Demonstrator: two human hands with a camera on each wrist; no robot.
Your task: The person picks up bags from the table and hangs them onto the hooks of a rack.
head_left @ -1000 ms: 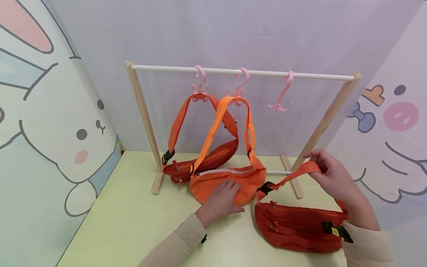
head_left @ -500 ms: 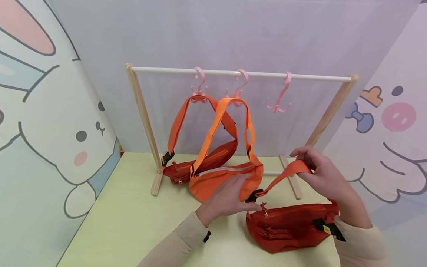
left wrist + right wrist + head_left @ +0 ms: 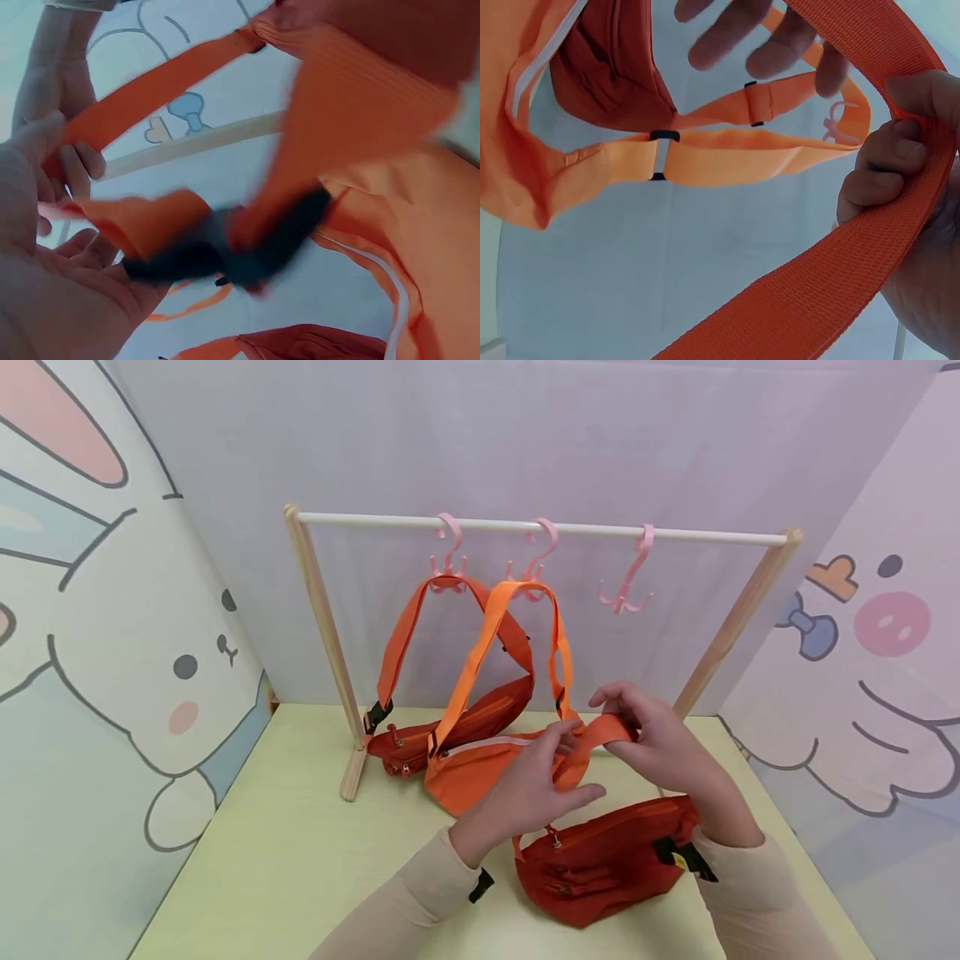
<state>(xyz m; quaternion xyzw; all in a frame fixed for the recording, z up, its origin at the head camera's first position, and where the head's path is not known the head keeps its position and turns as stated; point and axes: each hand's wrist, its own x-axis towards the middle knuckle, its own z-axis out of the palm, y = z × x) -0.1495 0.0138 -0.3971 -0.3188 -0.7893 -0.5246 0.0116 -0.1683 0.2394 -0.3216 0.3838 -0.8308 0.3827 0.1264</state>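
Observation:
In the head view my right hand [image 3: 660, 747] grips the orange-red strap [image 3: 611, 728] of a dark red waist bag [image 3: 600, 864]. The right wrist view shows my right fingers [image 3: 885, 161] curled round that strap. The bag hangs tilted just over the table, its black buckle [image 3: 225, 247] blurred in the left wrist view. My left hand [image 3: 517, 797] is close to the strap with thumb and fingers spread apart; its grip is loose, around rather than pinching. Behind it, an orange bag [image 3: 480, 777] hangs by its strap from the middle pink hook [image 3: 542, 556].
A second red waist bag [image 3: 450, 727] hangs from the left pink hook [image 3: 450, 552]. The right pink hook [image 3: 630, 572] bears nothing. All hooks hang on a white rail [image 3: 375, 519] between wooden posts [image 3: 318, 610]. A pale table [image 3: 277, 860] lies below.
My right hand has moved left with the red waist bag, swinging its strap toward my left hand. My left hand has shifted slightly right and up, off the orange bag's front toward the strap.

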